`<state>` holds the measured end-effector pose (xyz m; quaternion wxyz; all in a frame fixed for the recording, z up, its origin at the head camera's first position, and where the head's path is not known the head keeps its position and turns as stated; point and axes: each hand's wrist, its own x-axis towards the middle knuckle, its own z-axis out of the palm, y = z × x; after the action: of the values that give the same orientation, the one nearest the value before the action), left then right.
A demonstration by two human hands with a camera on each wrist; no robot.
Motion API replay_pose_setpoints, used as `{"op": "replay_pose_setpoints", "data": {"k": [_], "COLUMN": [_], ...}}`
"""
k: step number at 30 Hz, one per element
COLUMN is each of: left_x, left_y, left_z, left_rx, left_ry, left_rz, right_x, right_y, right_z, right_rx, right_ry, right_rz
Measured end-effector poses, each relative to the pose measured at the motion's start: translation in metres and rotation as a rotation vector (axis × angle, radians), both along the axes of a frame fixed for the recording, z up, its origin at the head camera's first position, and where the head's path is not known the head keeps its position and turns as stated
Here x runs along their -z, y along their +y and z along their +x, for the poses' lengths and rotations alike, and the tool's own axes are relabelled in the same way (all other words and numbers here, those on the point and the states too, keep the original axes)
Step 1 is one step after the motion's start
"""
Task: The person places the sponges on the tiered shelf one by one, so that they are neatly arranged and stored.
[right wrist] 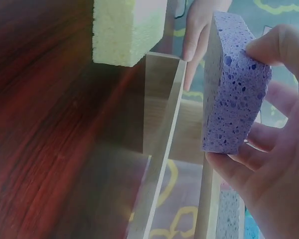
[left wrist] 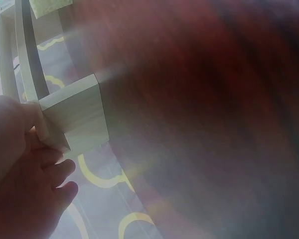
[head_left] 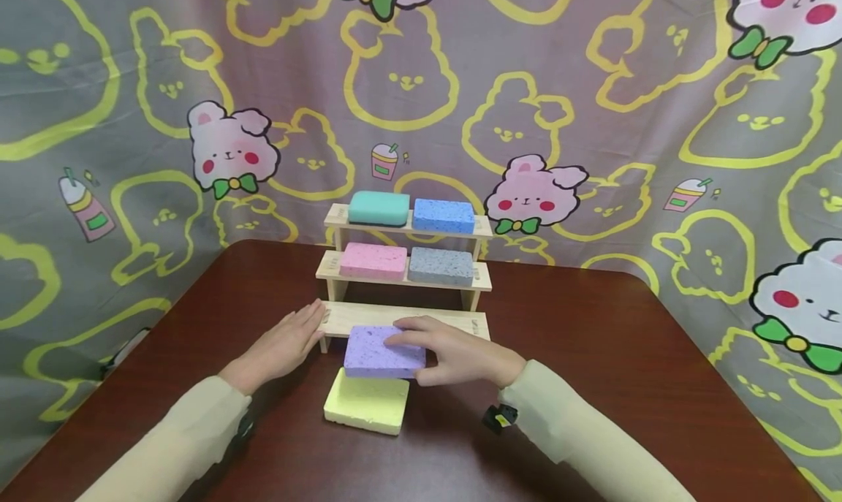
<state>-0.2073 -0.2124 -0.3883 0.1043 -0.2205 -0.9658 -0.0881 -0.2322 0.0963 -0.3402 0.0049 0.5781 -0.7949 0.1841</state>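
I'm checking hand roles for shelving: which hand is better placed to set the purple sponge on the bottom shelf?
The right hand: it already grips the purple sponge just in front of the empty bottom shelf. The left hand only steadies that shelf's left end.

Left wrist view is mostly a blurry mess: the table (left wrist: 214, 99) is a red-brown smear, and the left hand (left wrist: 25, 164) is cut off by the left and bottom edges, so only some fingers show. In the right wrist view the right hand (right wrist: 269, 164) runs off the right edge, and the yellow sponge (right wrist: 127, 30) is chopped by the top. From the head view, the purple sponge (head_left: 384, 351) hides part of that yellow one.
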Motion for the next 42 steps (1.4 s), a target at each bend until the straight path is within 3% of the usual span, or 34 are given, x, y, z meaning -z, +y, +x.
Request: {"op": "replay_pose_setpoints", "data": {"k": [19,31,42], "left_x": [-0.001,-0.002,-0.002], "left_y": [0.001,0.002,0.001], "left_z": [0.001,0.0,0.001], "left_rx": [-0.012,-0.025,-0.019], "left_ry": [-0.014,-0.042,-0.05], "left_rz": [-0.005,-0.011,0.004], "right_x": [0.004,0.015,0.019], "right_y": [-0.029,-0.036,-0.041], "right_z": [-0.023,-0.039,-0.044], "right_rx": [0.109,0.16,0.184], "right_ry": [-0.035,-0.074,-0.114], "right_rz": [-0.002,-0.015,-0.031]}}
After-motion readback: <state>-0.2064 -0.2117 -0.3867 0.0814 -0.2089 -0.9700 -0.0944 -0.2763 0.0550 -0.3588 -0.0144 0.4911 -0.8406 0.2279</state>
